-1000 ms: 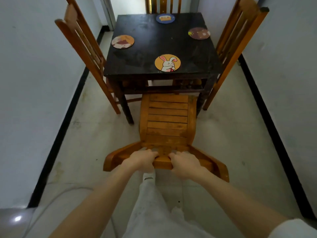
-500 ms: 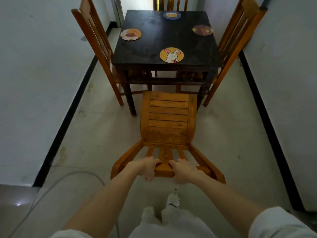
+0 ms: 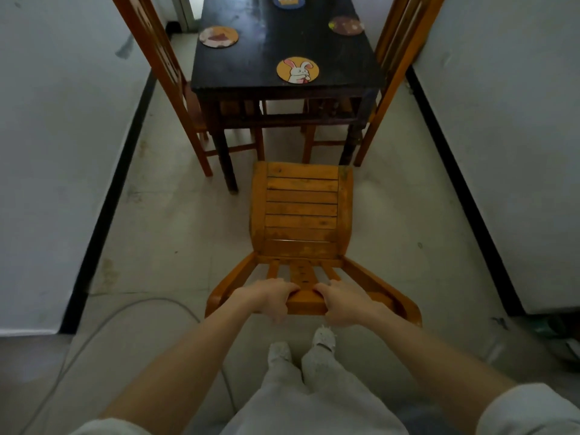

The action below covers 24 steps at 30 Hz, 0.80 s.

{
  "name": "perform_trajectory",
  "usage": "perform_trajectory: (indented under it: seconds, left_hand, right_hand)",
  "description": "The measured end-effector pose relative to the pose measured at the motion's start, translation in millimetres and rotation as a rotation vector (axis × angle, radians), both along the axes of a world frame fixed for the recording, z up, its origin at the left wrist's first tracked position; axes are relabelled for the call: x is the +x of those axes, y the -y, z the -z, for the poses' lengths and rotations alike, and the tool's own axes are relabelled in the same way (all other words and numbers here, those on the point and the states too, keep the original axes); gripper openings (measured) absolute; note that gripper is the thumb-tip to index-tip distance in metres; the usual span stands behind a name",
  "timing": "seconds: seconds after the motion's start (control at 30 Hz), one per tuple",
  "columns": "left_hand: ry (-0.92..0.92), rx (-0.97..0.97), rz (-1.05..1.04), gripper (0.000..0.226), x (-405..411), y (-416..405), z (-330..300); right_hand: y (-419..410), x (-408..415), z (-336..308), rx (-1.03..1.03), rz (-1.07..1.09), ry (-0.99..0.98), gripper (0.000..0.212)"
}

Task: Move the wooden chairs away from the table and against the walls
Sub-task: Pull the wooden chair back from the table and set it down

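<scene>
1. Head view, near part: a person looks down at two bare forearms reaching forward. The left hand [image 3: 270,296] and the right hand [image 3: 342,301] lie side by side on the top rail of a wooden chair [image 3: 301,215]. Each grip is clenched around that rail, fingers curled over its far edge, with a short bare stretch of rail between the two hands.

2. Head view, the held chair: its slatted seat faces up and points away from the person, toward the desk [image 3: 282,42]. The chair stands on the pale floor [image 3: 169,233] just near of the desk — its far seat edge is close to the desk's near legs but not under the top.

3. Head view, far part: the dark square desk carries four round coasters. A rabbit coaster [image 3: 297,70] lies by the near edge, a pink-and-brown coaster [image 3: 218,36] at the left, a dark spotted coaster [image 3: 346,25] at the right, and a blue coaster [image 3: 288,0] at the far edge, partly cut off by the frame.

4. Head view, sides: a left chair [image 3: 163,73] and a right chair [image 3: 398,58] are tucked against the desk, their tall backs rising between it and the white walls. A black skirting strip runs along the foot of each wall.

5. Head view, bottom: light grey trousers and two pale slippers [image 3: 324,337] show just near of the held chair — a thin cable [image 3: 103,318] curves over the floor at the near left.
</scene>
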<state>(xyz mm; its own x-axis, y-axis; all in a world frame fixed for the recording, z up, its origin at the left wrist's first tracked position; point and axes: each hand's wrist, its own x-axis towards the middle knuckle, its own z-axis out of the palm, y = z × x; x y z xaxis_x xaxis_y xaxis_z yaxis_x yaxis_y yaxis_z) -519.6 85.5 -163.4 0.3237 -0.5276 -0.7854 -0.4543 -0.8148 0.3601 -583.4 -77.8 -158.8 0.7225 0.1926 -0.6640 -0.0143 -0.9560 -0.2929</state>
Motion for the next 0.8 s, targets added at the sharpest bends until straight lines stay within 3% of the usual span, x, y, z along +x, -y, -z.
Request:
perform_trajectory:
  seconds: [0.8]
  left_hand:
    - [-0.103,0.080,-0.087,0.069,-79,19,-69]
  right_hand:
    - [26,-61,-59,0.115,-0.156,-0.117,0.026]
